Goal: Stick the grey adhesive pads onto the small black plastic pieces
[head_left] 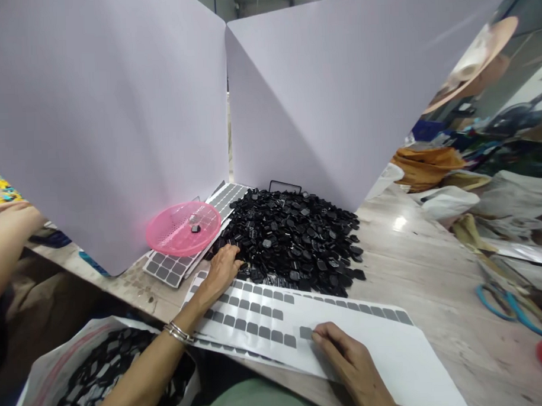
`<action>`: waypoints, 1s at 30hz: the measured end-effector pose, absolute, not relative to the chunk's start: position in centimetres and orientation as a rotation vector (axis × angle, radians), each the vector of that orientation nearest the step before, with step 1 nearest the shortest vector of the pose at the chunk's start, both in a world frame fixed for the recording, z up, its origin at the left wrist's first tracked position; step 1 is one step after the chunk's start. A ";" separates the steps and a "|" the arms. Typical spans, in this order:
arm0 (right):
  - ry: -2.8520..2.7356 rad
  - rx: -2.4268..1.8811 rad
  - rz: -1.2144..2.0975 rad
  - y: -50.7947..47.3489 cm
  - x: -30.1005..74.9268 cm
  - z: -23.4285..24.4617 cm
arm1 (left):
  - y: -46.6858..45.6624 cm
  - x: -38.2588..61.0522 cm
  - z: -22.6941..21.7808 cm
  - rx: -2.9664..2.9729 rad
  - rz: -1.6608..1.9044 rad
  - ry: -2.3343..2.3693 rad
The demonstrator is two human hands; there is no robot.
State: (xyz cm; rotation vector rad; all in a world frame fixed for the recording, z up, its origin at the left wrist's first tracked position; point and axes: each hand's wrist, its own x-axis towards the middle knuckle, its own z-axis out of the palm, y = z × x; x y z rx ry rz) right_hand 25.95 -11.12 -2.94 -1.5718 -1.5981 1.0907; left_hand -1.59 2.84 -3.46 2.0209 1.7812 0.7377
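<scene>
- The left hand [222, 270] reaches forward from the lower left of the frame with its wrist straight. A thin metal bracelet [178, 332] sits on the forearm.
- Its fingers curl down into the near edge of the pile of black pieces [294, 238] at the middle of the frame. The tips are buried there, so I cannot tell whether the grip holds a piece.
- The right hand [347, 360] lies knuckles-up at the lower middle, fingers drawn close together on the sticker sheet [373, 335].
- Its fingertips touch the edge of a lone grey square [306, 332]. Whether the narrow grip pinches it or only presses on it cannot be told.
- The sheet is smooth white paper with rows of matte grey squares along its left part and far edge.
- The black pieces are small, flat and glossy, with angular outlines.
- A round pink basket [183, 228] of perforated plastic rests on a second sheet left of the pile.
- The worktop [415, 269] is pale wood-grain.
</scene>
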 end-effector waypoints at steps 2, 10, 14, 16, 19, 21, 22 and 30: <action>-1.583 -1.564 1.083 -11.2 25.9 -2.8 | 2.6 -1.7 -3.2 1.938 0.837 1.735; -1.417 -1.481 1.289 -10.9 25.5 -3.6 | 0.0 0.2 -2.1 1.494 0.837 1.357; -1.297 -1.205 1.532 -10.7 24.0 -4.1 | -3.2 3.1 -2.0 1.088 0.679 0.885; -1.208 -1.116 1.593 -10.9 23.2 -4.2 | -4.4 4.5 -2.2 0.891 0.674 0.724; -1.091 -1.095 1.612 -11.3 22.6 -4.2 | -5.3 5.9 -2.7 0.827 0.727 0.721; -1.071 -1.099 1.614 -11.6 22.7 -4.3 | -5.3 6.3 -2.9 0.864 0.768 0.739; -1.086 -1.093 1.614 -11.7 22.9 -4.4 | -5.3 6.4 -2.9 0.893 0.777 0.743; -1.368 -1.144 1.652 -12.4 25.1 -4.7 | -5.9 6.5 -2.9 0.933 0.514 0.772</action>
